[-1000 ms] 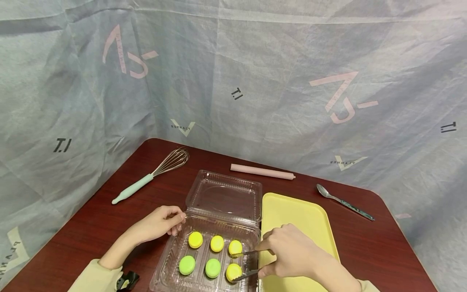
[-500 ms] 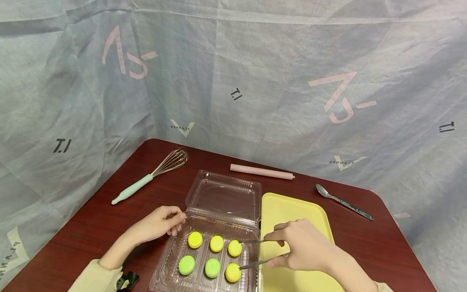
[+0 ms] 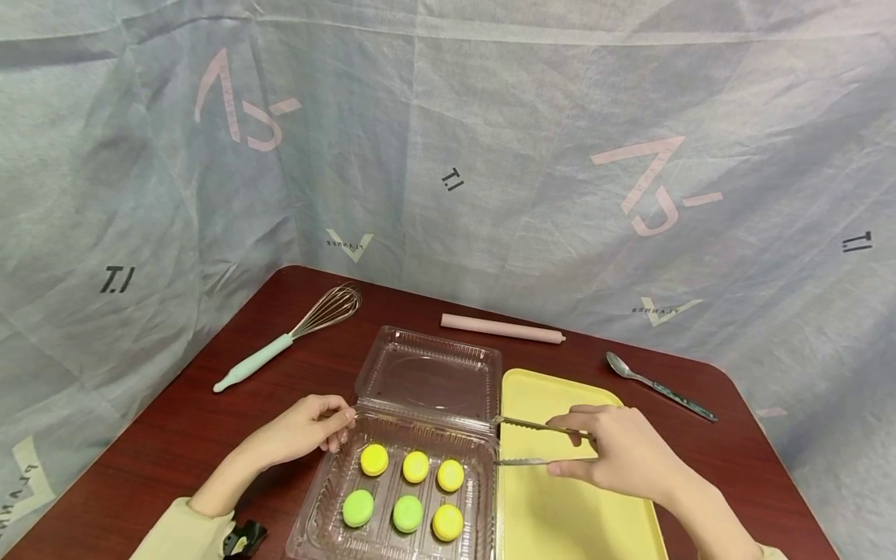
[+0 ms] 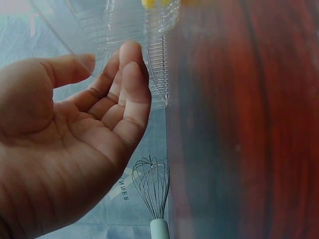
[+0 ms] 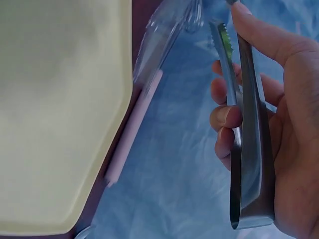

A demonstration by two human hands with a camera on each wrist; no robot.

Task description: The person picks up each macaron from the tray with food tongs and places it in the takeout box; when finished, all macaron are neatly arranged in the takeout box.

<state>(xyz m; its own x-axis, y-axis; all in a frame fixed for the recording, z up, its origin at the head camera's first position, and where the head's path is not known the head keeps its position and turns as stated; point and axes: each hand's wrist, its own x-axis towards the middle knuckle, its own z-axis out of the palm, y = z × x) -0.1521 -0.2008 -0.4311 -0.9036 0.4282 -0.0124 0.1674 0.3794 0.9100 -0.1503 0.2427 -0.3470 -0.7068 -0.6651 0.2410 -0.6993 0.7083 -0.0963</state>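
Observation:
A clear plastic clamshell box (image 3: 318, 486) lies with its lid (image 3: 430, 377) folded back. Inside sit a back row of yellow macarons (image 3: 416, 467), and a front row of two green macarons (image 3: 358, 508) and one yellow macaron (image 3: 448, 523). At the box's back left corner, my left hand (image 3: 308, 428) holds the rim between thumb and curled fingers; the left wrist view shows the clear plastic (image 4: 89, 30) there. My right hand (image 3: 623, 451) grips metal tongs (image 5: 254, 149) above the yellow tray (image 3: 560, 529). The tongs' serrated tips stand apart with nothing between them, near the box's right edge.
A whisk (image 3: 287, 338) with a pale green handle lies at the back left. Behind the box is a pink rod (image 3: 502, 328), and a spoon (image 3: 658, 386) rests right of the tray. A grey cloth (image 3: 448, 155) hangs behind the table.
My right hand has drawn the tongs away from the front right yellow macaron, back and right to over the tray. That macaron stays in the box. My left hand has not moved.

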